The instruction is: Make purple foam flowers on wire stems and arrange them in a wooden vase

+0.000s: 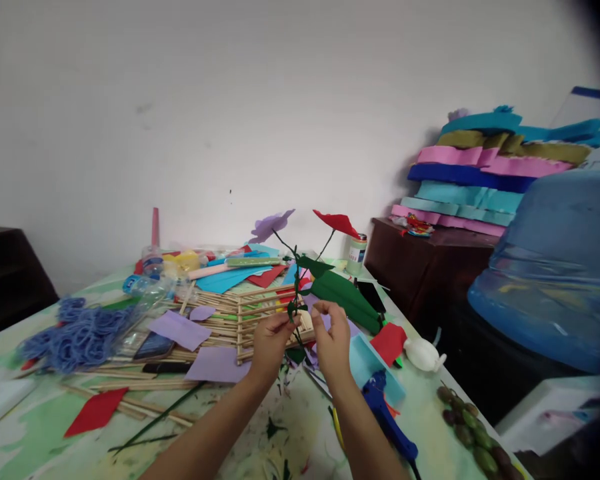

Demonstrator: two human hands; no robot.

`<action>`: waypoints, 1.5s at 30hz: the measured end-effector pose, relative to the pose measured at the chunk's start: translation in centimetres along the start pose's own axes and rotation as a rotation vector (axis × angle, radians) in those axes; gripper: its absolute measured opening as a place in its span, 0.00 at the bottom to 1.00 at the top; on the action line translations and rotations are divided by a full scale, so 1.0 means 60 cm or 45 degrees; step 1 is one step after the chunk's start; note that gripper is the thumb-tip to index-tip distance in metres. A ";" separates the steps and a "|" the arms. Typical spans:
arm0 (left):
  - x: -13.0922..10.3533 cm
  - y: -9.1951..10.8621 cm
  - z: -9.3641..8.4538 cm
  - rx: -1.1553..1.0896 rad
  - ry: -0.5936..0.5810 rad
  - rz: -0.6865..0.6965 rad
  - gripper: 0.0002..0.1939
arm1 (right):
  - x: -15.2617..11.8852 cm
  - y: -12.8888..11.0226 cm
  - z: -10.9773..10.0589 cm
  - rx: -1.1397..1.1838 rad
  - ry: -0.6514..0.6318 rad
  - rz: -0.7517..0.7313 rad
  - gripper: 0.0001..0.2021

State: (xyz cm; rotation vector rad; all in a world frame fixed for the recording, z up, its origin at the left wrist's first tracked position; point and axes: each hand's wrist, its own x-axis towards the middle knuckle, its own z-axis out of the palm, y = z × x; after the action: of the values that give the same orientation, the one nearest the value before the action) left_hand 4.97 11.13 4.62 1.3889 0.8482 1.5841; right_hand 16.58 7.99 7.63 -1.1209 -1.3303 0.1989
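A paper flower (pixel 297 293) stands upright over the middle of the table. Its green-wrapped stem forks into a purple bloom (pixel 271 226) on the left and a red bloom (pixel 337 223) on the right, with small green leaves below them. My left hand (pixel 274 337) pinches the stem low down between thumb and fingertips. Just right of the stem, my right hand (pixel 333 337) has its thumb and fingers curled together; what they hold, if anything, is too small to make out. Behind it lies a folded green paper piece (pixel 347 298).
A blue glue gun (pixel 387 417) lies by my right forearm. Bamboo sticks (pixel 220 310), purple paper (pixel 217 365) and blue yarn (pixel 77 335) cover the left side. Grapes (pixel 473 427) sit at the right edge, beside a large water bottle (pixel 550 273). A jar (pixel 356 255) stands behind.
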 end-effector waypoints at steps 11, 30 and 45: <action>0.001 -0.002 0.003 -0.128 0.016 -0.043 0.11 | -0.015 0.006 0.033 0.036 -0.058 0.059 0.11; 0.016 0.027 -0.008 -0.512 0.067 -0.129 0.07 | 0.059 -0.009 0.016 0.261 -0.060 0.116 0.10; 0.008 0.032 -0.002 -0.541 -0.088 -0.166 0.07 | 0.118 -0.067 -0.019 0.136 -0.851 0.146 0.09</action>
State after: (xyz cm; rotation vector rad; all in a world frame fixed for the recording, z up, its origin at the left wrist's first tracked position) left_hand 4.51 10.77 6.54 1.0550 0.5099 1.5000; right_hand 17.83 10.24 15.42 -1.0803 -1.8119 0.7720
